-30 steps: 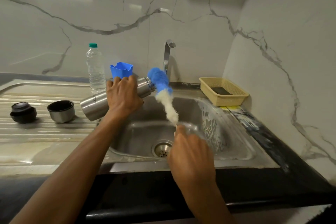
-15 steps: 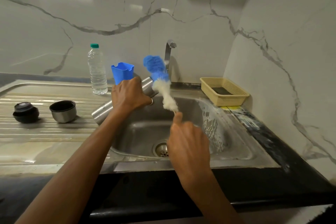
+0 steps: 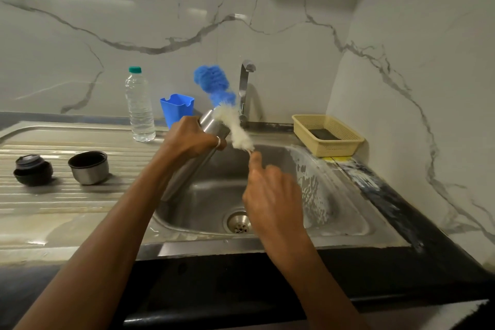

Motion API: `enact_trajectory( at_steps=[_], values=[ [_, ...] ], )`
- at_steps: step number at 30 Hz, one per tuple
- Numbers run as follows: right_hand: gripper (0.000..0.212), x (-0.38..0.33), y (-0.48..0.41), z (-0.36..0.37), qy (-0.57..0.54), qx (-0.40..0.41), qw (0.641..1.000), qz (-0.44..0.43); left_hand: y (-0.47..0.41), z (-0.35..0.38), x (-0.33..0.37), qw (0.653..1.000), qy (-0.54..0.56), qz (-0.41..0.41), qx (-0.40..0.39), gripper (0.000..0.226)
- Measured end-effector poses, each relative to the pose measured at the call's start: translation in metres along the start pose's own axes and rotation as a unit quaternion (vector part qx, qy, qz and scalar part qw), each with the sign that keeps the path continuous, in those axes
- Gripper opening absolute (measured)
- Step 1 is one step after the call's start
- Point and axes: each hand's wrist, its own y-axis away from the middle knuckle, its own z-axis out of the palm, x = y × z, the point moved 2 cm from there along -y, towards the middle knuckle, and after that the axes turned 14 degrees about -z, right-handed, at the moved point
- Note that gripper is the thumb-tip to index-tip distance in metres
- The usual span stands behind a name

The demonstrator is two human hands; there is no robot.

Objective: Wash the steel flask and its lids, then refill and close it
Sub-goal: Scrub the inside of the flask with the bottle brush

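My left hand (image 3: 191, 138) grips the steel flask (image 3: 187, 169) near its neck and holds it tilted over the left side of the sink, mouth up toward the tap. My right hand (image 3: 270, 193) holds the handle of a bottle brush (image 3: 223, 104) with white bristles and a blue tip. The brush stands nearly upright just outside the flask's mouth. The steel cup lid (image 3: 89, 167) and the black stopper lid (image 3: 32, 169) sit on the drainboard at the left.
A steel sink (image 3: 345, 211) with a drain (image 3: 239, 222) lies below my hands, and the tap (image 3: 245, 88) stands behind it. A plastic water bottle (image 3: 139, 107) and a blue cup (image 3: 176, 108) stand at the back. A yellow basket (image 3: 328, 135) sits at the right.
The brush has come out of the flask's mouth and swung upright. My left hand has tipped the flask from lying sideways to a steeper tilt with its base lowered into the sink.
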Motion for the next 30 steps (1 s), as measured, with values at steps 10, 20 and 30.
enact_trajectory(
  at_steps=[10,20,30],
  values=[
    [0.052,0.01,0.026,0.002,-0.057,-0.023,0.998,0.025,0.001,-0.008,-0.005,0.995,0.078,-0.045,-0.043,0.05],
    [0.046,0.004,0.012,0.001,-0.061,0.031,0.998,0.007,0.003,-0.009,0.0,0.989,0.117,-0.068,-0.064,0.053],
    [0.029,0.012,0.024,-0.002,-0.475,0.032,0.861,0.181,-0.002,0.003,-0.003,0.994,0.102,0.0,-0.024,0.052]
  ],
)
